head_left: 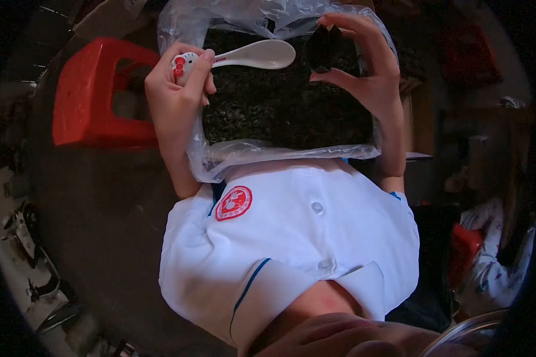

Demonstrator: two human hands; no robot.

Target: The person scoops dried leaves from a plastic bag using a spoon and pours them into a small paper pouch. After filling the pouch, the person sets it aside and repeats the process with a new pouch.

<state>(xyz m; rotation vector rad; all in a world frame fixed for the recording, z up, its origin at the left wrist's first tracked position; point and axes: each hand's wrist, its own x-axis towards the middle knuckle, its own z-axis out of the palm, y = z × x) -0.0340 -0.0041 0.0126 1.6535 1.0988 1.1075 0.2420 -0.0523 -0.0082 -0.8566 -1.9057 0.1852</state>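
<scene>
My left hand (184,86) grips the handle of a white spoon (271,55), its end shaped like a cat's head with a red bow. The bowl of the spoon points right, toward my right hand (372,65). Between that hand's thumb and fingertips is a small dark packet (323,50), whose details are hard to make out in the dim light. Beneath both hands lies a mass of dark, dried leaves that look like tea (280,113), inside a clear plastic liner (244,152). The spoon and the packet are a short gap apart.
A red plastic stool (80,98) stands to the left on the dark floor (110,202). Another red object (470,59) is at the upper right. At the lower right, a person in patterned clothing (494,268) is near a red seat (466,247).
</scene>
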